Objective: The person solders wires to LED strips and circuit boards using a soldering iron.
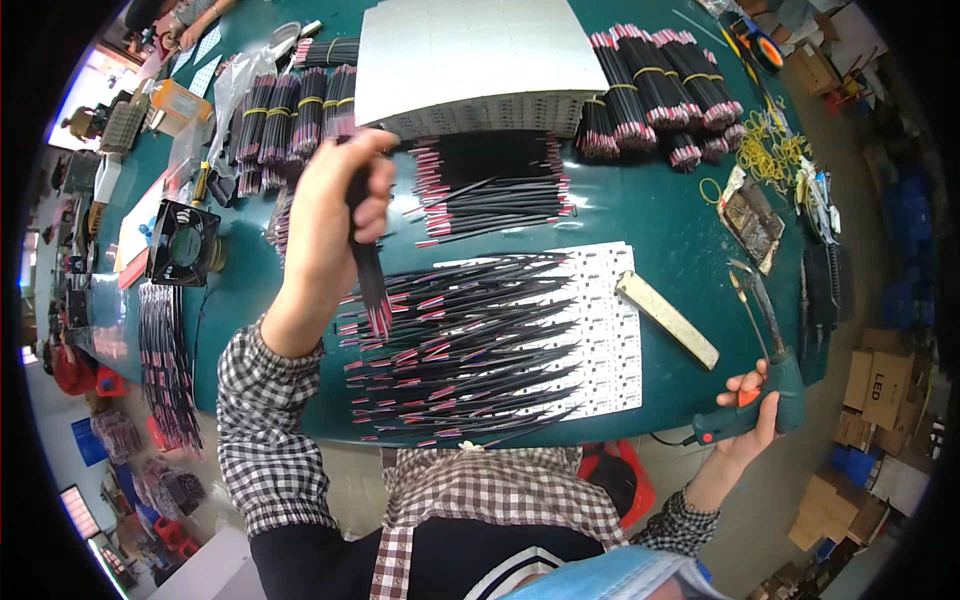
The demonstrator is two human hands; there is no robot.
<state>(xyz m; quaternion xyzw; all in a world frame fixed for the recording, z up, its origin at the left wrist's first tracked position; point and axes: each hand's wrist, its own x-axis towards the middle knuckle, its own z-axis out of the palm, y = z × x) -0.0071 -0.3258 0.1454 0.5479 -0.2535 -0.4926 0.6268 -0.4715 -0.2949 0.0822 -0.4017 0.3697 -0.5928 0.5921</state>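
My left hand (325,205) is raised over the table, closed around a bundle of black wires (370,280) whose red and white ends point down. Below it, many black wires (470,330) lie side by side, their right ends over a white circuit board panel (612,340). At the right table edge my right hand (755,410) grips a green soldering gun (790,390), its tip pointing up and away from me. A pale flat bar (668,320) lies between the panel and the soldering gun. Behind the panel is a pile of loose black wires (495,205).
A stack of white panels (480,50) stands at the back, with banded wire bundles (650,85) to its right and more wire bundles (290,115) to its left. Yellow rubber bands (770,145) and a stained tray (750,220) lie right. A fan (185,245) stands left.
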